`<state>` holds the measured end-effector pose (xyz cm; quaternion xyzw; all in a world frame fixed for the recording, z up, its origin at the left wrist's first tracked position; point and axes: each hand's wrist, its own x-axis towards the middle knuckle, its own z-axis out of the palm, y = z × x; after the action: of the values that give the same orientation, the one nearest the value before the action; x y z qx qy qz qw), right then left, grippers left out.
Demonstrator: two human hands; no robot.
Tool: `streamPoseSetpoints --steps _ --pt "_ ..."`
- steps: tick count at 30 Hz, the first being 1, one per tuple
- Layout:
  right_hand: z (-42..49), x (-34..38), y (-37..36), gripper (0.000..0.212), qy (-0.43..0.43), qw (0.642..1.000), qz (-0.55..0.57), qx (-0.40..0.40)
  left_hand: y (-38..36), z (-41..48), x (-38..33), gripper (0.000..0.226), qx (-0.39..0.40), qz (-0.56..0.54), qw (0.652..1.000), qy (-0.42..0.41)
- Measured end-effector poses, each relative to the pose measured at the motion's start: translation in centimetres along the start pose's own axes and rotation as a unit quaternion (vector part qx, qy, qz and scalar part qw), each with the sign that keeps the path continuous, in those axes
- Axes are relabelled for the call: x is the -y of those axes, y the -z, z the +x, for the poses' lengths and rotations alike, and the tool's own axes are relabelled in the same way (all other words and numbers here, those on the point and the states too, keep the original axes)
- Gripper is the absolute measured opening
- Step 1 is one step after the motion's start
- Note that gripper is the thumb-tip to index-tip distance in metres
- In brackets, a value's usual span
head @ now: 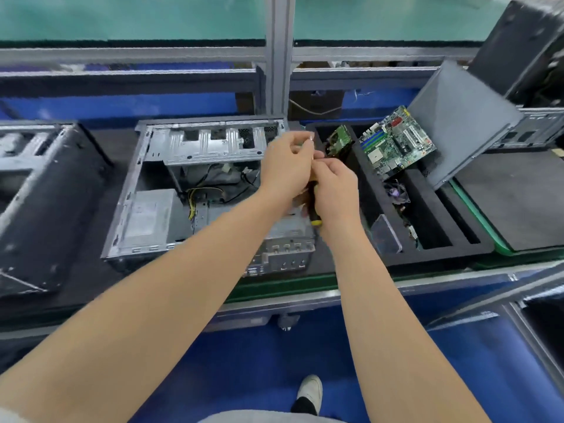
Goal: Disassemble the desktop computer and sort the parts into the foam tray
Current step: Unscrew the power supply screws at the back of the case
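My right hand (pixel 334 190) grips the screwdriver (pixel 314 213), my left hand (pixel 287 166) pinching its upper end; both above the open computer case (pixel 128 190); foam tray (pixel 439 257) just right, motherboard (pixel 396 145) inside

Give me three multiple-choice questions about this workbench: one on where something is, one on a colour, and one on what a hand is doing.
1. Where is the large motherboard?
A in a cardboard box
B in the foam tray
C on a shelf

2. What colour is the end cap of the screwdriver handle?
A red
B yellow
C white

3. What is the right hand doing?
A hanging open and empty
B lifting the motherboard
C gripping the screwdriver

Answers:
1 B, the board leans in a compartment of the tray.
2 B, a yellow cap shows below the palm.
3 C, its fingers are curled round the black handle.
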<state>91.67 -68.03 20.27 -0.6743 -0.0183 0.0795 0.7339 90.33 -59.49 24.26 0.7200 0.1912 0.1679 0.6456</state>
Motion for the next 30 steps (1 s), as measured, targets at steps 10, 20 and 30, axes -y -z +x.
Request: streamPoseSetpoints --steps 10,20,30 --pt "-10.8 -1.3 -15.9 0.024 -0.056 0.984 -0.014 0.169 20.8 -3.8 2.2 0.014 -0.099 -0.036 0.993 0.043" --pt "-19.3 -6.9 -23.9 0.028 -0.146 0.95 -0.114 0.25 33.2 -9.3 9.5 0.018 -0.165 -0.091 0.966 0.178" --pt "-21.8 -10.5 -22.7 0.01 -0.284 0.919 -0.176 0.209 32.6 -12.6 16.2 0.011 -0.098 -0.244 0.921 0.289"
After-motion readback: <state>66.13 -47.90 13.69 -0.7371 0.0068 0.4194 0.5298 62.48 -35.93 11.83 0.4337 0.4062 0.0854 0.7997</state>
